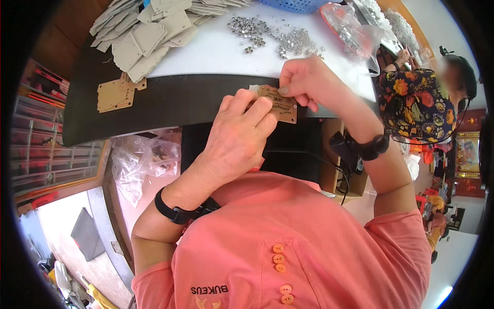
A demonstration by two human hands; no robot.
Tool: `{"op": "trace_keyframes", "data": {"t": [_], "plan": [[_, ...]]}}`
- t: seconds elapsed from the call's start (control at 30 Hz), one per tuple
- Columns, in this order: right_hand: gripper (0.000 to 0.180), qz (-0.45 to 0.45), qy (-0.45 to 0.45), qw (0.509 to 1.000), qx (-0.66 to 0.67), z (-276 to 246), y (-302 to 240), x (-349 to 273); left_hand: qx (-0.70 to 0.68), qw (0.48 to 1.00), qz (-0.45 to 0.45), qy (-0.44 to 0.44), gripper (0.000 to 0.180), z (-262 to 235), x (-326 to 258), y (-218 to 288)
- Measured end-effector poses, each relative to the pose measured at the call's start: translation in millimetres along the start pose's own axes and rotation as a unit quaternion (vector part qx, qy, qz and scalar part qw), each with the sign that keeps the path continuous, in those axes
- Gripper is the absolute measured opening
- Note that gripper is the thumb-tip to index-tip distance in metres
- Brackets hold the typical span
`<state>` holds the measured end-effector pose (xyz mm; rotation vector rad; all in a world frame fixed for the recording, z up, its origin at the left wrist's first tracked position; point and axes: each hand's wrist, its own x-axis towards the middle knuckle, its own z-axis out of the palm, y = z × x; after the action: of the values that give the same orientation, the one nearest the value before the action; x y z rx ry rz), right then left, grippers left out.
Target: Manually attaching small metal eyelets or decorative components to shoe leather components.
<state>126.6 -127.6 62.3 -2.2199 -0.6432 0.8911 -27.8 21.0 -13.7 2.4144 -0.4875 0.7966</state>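
Note:
A brown printed cardboard card (287, 111) lies at the front edge of the dark table strip. My left hand (239, 131) is closed on its left side, fingers bent over the printed face. At the card's far edge, my right hand (311, 85) is pinched, thumb and forefinger together. Whatever sits between those fingertips is too small to make out. A pale scrap shows behind the card, beside my left fingers. Two more brown cards (116, 97) overlap on the dark strip to the left. Beyond my hands, small shiny metal pieces (296, 41) lie loose in heaps on the white surface.
Grey-backed cards (146, 38) are piled high at the far left. A blue basket (293, 4) and a red tray with clear plastic bags (352, 31) stand at the back. A co-worker in a flowered top (419, 103) sits on the right. An open cardboard box (355, 183) is below the table.

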Motion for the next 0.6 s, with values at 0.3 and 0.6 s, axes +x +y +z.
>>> {"op": "trace_keyframes", "data": {"t": [0.3, 0.6], "plan": [[0.008, -0.132, 0.2, 0.959, -0.151, 21.0, 21.7, -43.3, -0.008, 1.0, -0.013, -0.007, 0.034, -4.0, 3.3, 7.3], [0.006, -0.184, 0.387, 0.8, -0.42, -25.5, 71.1, -23.5, -0.02, 1.0, -0.002, -0.01, 0.03, 13.8, 24.7, 26.1]]}}
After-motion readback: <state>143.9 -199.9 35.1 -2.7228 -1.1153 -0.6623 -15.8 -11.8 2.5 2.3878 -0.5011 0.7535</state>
